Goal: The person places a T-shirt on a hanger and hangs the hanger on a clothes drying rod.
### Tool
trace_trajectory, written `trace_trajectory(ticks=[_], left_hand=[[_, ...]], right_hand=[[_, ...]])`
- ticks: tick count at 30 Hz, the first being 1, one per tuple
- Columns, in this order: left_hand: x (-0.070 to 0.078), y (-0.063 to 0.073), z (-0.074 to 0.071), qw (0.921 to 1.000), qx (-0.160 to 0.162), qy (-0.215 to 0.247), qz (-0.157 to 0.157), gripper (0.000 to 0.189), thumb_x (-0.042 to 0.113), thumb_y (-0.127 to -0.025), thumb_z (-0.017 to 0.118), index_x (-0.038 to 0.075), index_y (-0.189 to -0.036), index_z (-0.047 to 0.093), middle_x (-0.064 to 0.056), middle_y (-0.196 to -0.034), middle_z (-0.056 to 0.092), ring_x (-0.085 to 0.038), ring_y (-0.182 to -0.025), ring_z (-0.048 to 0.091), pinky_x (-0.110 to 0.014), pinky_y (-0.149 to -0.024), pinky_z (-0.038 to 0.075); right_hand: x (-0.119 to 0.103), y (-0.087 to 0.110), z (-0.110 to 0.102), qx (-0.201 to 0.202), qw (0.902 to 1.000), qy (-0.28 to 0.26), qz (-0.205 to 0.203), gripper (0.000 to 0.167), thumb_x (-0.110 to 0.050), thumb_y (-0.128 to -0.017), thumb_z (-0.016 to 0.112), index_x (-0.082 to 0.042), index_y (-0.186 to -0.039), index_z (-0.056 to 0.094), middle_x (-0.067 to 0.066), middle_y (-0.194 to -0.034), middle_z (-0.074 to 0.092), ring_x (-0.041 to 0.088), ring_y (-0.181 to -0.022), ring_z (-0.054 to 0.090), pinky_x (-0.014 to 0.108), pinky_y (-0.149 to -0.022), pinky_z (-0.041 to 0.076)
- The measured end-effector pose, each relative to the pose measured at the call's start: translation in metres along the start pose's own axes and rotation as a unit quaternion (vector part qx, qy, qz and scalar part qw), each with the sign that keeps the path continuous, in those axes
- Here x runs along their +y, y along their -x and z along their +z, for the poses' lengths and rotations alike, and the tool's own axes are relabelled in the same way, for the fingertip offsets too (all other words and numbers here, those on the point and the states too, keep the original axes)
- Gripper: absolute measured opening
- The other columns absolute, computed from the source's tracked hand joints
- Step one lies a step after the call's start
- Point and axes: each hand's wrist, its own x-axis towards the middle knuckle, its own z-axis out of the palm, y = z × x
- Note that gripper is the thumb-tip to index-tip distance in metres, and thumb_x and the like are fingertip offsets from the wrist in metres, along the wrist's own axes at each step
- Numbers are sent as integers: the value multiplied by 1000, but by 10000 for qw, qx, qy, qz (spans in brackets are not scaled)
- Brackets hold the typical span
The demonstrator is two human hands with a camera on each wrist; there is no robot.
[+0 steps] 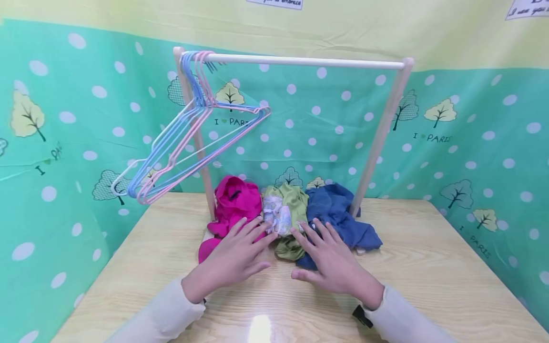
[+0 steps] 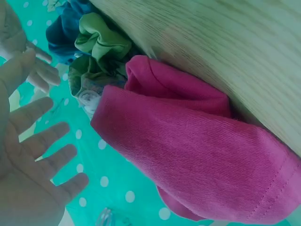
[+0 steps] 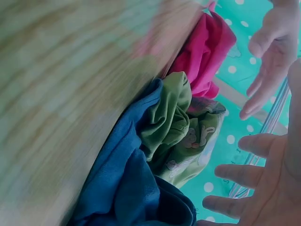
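Three crumpled garments lie side by side at the back of the table: a magenta one point(image 1: 237, 202), a green one with a printed patch point(image 1: 293, 202), and a dark blue one point(image 1: 332, 207). My left hand point(image 1: 236, 255), fingers spread, hovers in front of the magenta garment. To its right my right hand point(image 1: 332, 264) is held palm down with fingers spread, before the green and blue garments. Both wrist views show the palms bare, apart from the cloth. In the left wrist view the magenta fabric point(image 2: 188, 150) is nearest; the right wrist view has the blue fabric point(image 3: 122, 183) closest.
A rack with a white rail point(image 1: 300, 60) and wooden posts point(image 1: 381, 138) stands over the garments. Several blue, pink and white hangers point(image 1: 188, 124) hang at its left end. Polka-dot cloth point(image 1: 472, 119) surrounds the wooden table point(image 1: 429, 267) at the back and sides.
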Motion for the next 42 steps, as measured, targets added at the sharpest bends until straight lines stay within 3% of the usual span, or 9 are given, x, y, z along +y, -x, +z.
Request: trace_trajectory(ticks=[4,10,13,19,27,30,35,42], left_hand=[[-1,-2,-3,9991,398,85,77,60,49,-98,66,18,-148,57,-11,-155,48,-34,-149,34,-56,-122,24],[-9,-9,-18,9899,1409,-109,54,55,50,-101,59,12,-141,61,-14,-149,54,-37,-143,40,-56,-119,26],[-18,-13,-30,9791,2005,-340,-80,55,50,-102,56,10,-139,62,-15,-147,54,-39,-141,41,-59,-117,25],[-35,-24,-63,9480,3022,-781,-621,52,34,-96,68,4,-137,61,-20,-145,54,-43,-139,39,-64,-112,24],[-46,-30,-91,9133,3396,-1636,-1546,54,26,-95,71,4,-142,54,-22,-148,48,-44,-139,36,-61,-111,24],[-48,-32,-96,9060,3341,-1862,-1815,58,22,-94,72,4,-145,50,-22,-151,45,-44,-137,38,-60,-108,27],[-53,-32,-100,9019,3273,-1723,-2233,66,16,-94,73,6,-152,43,-22,-155,41,-43,-135,38,-60,-106,30],[-62,-28,-104,8788,3675,-1417,-2695,57,6,-98,64,6,-152,44,-22,-148,47,-46,-122,45,-58,-95,38]], right_hand=[[1,-1,0,-67,9998,-133,149,86,-71,-95,52,-21,-162,31,11,-164,35,45,-150,28,65,-118,24],[8,-3,-3,104,9984,-364,430,78,-62,-99,56,-18,-161,35,14,-160,40,46,-145,36,68,-113,30],[18,-4,-6,248,9972,-417,573,75,-61,-101,51,-15,-159,38,16,-158,43,46,-142,40,68,-110,33],[43,-7,-13,306,9937,-564,920,76,-59,-100,56,-12,-158,40,17,-154,48,44,-138,44,66,-108,37],[67,-21,-15,144,9929,-498,1068,68,-43,-100,66,-6,-152,47,20,-143,57,45,-127,52,61,-104,44],[76,-29,-17,191,9935,-427,1038,62,-40,-99,68,-2,-146,54,22,-137,61,46,-123,56,60,-102,45],[86,-46,-21,65,9963,-223,829,53,-36,-97,72,2,-133,65,23,-124,68,44,-112,62,57,-99,47],[94,-67,-22,-682,9960,268,503,48,-41,-91,78,-7,-124,73,14,-117,71,39,-103,65,56,-90,52]])
